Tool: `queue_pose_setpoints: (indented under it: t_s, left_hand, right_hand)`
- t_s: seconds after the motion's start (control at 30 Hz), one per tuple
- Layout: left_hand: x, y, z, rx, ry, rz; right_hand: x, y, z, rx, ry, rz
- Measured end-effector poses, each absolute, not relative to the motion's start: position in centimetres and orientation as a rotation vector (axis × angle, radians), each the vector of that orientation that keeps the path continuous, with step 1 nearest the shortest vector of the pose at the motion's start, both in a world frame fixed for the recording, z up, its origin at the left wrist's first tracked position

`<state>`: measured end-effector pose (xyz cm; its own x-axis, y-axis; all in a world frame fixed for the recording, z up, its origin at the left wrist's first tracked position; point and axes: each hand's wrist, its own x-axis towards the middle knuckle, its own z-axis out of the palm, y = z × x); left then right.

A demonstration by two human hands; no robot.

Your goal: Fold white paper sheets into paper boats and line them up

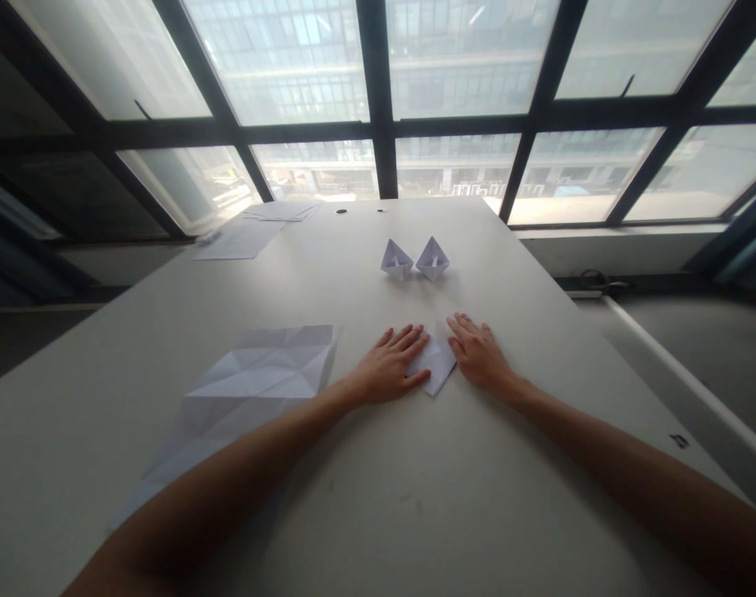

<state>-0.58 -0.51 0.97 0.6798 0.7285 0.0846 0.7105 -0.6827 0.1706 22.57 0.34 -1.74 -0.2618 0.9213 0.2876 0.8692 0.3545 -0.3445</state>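
Note:
A small folded piece of white paper (436,365) lies flat on the white table (508,514), one corner pointing toward me. My left hand (393,365) rests on its left side with fingers spread, covering part of it. At its right edge my right hand (477,352) lies palm down, fingers stretched out and touching or very close to the paper. Beyond the hands stand two folded paper boats, a left one (396,262) and a right one (433,260), side by side and upright.
A large creased sheet of paper (247,394) lies left, partly under my left forearm. More white sheets (244,239) lie at the far left of the table. A dark mark (679,441) shows near the right edge. Framed windows (453,166) stand beyond the far edge.

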Motion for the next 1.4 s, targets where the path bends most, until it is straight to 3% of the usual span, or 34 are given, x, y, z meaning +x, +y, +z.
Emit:
queue_pose_setpoints:
  t_s: [0.3,0.67,1.0,1.4]
  left_hand:
    - [-0.4,-0.5,0.8,2.697,1.261,0.285]
    - [-0.6,-0.6,1.1,2.784,1.147,0.155]
    - [-0.9,-0.4,0.9,2.869,1.036,0.126]
    - [-0.4,-0.2,0.2,2.773,1.308,0.239]
  right_hand:
    - [22.3,-0.8,-0.3,-1.073,-2.543,0.308]
    - [22.2,-0.7,-0.1,-1.124,-2.586,0.289]
    - [21.7,-0.4,-0.8,-1.483,-2.385,0.293]
    - [21.9,-0.1,-1.1,-1.45,-2.353,0.265]
